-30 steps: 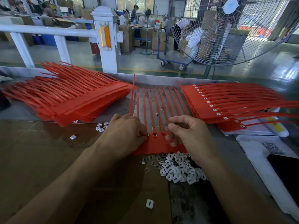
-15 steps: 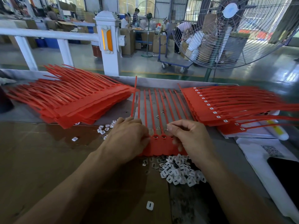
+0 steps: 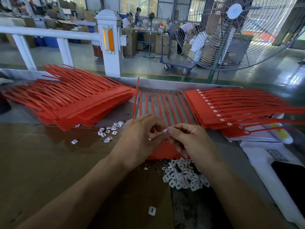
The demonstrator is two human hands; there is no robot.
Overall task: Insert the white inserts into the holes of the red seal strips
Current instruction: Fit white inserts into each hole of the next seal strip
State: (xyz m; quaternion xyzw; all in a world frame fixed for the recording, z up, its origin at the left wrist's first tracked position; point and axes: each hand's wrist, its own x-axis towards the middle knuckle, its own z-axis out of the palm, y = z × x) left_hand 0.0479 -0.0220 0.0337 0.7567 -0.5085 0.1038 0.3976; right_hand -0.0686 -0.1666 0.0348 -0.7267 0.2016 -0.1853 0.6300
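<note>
The right hand (image 3: 189, 142) pinches a small white plastic insert (image 3: 165, 131) at its fingertips, meeting the curled left hand (image 3: 140, 138) above the flat red plastic seal strip sheet (image 3: 165, 103). Whether the left grips anything, I cannot tell. The fitted right stack (image 3: 214, 111) looks done; the left stack (image 3: 74, 100) and loose inserts (image 3: 181, 176) remain.

My grey metal workbench (image 3: 231, 146) carries a brown cardboard sheet (image 3: 41, 162) on its left part. On it lie two stacks of red plastic seal strips (image 3: 79, 103) (image 3: 222, 108), one red comb-shaped strip set (image 3: 165, 104) between them, heaps of small white square inserts (image 3: 181, 177) (image 3: 110, 129), and white paper sheets (image 3: 264, 162) at right.
</note>
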